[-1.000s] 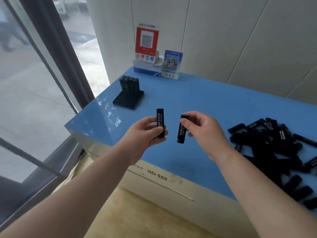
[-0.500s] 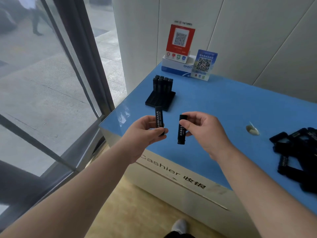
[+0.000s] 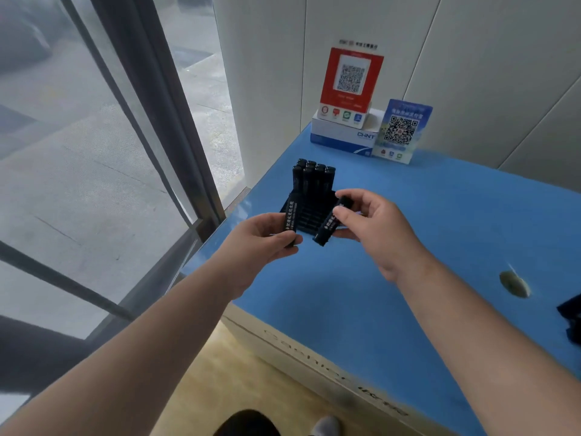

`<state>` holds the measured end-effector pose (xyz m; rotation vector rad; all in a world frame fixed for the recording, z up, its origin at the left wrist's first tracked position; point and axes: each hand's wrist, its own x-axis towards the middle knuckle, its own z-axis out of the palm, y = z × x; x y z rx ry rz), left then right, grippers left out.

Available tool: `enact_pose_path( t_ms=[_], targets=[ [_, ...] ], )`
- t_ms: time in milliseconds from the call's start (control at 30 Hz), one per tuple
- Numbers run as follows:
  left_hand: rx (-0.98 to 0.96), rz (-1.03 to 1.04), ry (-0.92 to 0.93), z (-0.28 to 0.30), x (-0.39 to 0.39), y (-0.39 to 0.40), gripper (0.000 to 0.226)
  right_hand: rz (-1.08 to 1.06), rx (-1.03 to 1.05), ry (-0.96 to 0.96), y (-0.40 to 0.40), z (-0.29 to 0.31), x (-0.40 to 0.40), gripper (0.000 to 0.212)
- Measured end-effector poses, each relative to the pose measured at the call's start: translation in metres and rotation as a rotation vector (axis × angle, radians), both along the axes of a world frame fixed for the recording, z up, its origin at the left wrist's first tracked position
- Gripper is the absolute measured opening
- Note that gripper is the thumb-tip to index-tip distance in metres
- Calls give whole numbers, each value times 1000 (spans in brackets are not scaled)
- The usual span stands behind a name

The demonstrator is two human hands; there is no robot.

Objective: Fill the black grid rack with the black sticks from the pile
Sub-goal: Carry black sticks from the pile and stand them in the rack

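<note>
Head view: both hands now reach the rack (image 3: 309, 215); left hand (image 3: 264, 237) and right hand (image 3: 374, 225) each pinch a stick, insertion next.

Black grid rack (image 3: 309, 217) sits on the blue counter (image 3: 408, 231) near its left edge, back rows filled with upright black sticks (image 3: 314, 180), front cells open. Two further sticks bearing white lettering are held above it: one (image 3: 290, 219) near upright, one (image 3: 330, 223) tilted
</note>
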<state>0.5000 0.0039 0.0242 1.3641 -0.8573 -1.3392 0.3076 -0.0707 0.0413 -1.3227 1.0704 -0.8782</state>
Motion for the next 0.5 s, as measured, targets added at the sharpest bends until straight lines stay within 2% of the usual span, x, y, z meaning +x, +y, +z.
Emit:
enact_pose_path(
  t_ms=[100,233,333,433,500],
  targets=[
    [13,3,-63,-2,13,-18,20,-61,131,-103,-14,-1,3,10],
    [17,-10,-136,-6,33,-47,18,-113,274,-205,-28,-6,8,14],
    [5,-50,-101,-5,48,-71,16,-176,346,-274,-36,-15,16,22],
    [5,-55,-129,-6,64,-95,14,-203,380,-356,-37,-23,29,11],
    [-14,-75,-184,-8,76,-111,12,-187,390,-366,-38,-29,39,23]
  ],
)
